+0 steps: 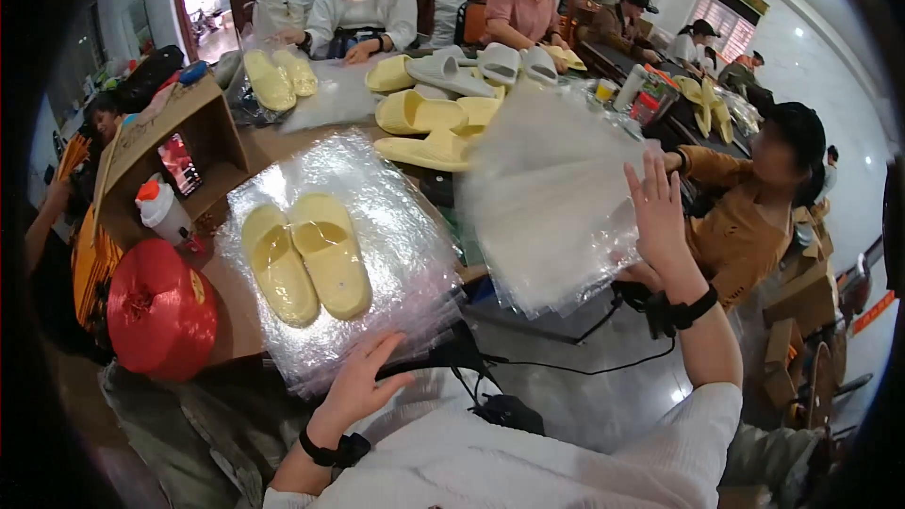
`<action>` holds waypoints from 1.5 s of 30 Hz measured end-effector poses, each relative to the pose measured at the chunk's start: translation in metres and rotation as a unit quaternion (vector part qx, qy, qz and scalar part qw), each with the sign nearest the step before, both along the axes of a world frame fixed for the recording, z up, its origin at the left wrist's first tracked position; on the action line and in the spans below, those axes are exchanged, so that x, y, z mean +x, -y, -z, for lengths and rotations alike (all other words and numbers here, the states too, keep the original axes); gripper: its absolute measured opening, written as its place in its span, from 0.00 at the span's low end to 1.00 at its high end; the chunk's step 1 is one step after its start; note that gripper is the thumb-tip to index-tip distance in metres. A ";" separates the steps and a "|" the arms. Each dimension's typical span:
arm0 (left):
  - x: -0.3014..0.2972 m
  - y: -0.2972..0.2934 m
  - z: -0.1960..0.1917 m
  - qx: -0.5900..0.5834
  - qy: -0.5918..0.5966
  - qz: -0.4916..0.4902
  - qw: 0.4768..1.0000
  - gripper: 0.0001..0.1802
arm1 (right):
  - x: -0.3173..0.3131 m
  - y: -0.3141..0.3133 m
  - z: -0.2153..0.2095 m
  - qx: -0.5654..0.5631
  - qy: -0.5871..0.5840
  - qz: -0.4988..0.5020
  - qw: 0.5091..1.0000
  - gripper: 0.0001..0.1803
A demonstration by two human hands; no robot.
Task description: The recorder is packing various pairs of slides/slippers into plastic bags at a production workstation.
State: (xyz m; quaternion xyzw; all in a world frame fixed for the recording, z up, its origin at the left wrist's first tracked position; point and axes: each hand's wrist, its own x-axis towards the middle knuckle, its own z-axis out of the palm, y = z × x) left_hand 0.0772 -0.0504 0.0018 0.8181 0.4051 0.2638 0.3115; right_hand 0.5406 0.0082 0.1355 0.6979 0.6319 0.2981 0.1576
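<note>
My left hand (366,379) is open, fingers apart, at the near edge of a stack of shiny clear plastic bags (396,254). A pair of pale yellow slide slippers (332,269) lies side by side on that stack; glare on them suggests clear film over them, but I cannot tell for sure. My right hand (663,212) is raised, fingers stretched out, beside the right edge of a second sheaf of clear plastic bags (551,198). This sheaf is smeared by motion. Whether my right palm touches it, I cannot tell.
More yellow and grey slippers (424,113) lie across the table's far side. At left are a red twine roll (162,311), a white bottle (168,212) and an open cardboard box (212,123). A co-worker in brown (745,217) is close at right; others work beyond.
</note>
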 end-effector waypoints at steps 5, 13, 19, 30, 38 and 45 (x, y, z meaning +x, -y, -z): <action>0.005 -0.007 0.002 -0.015 0.009 0.009 1.000 0.33 | 0.049 -0.013 0.055 0.191 0.177 -0.022 0.965 0.60; -0.007 -0.003 0.001 -0.027 0.021 -0.010 0.999 0.32 | 0.022 -0.092 -0.006 0.136 -0.056 -0.107 0.983 0.64; -0.028 0.010 -0.003 0.018 0.037 -0.039 0.998 0.23 | 0.073 -0.156 0.014 -0.074 -0.168 -0.124 0.975 0.27; -0.118 -0.048 0.008 0.124 0.047 -0.466 0.875 0.30 | 0.069 -0.105 -0.034 0.115 -0.461 -0.266 0.839 0.19; -0.132 -0.098 -0.004 -0.168 0.049 -0.450 0.876 0.56 | 0.060 -0.135 -0.031 0.021 -0.535 -0.212 0.818 0.17; -0.128 -0.132 0.042 -0.142 0.140 -0.482 0.853 0.47 | 0.023 -0.149 -0.014 -0.044 -0.591 -0.185 0.784 0.17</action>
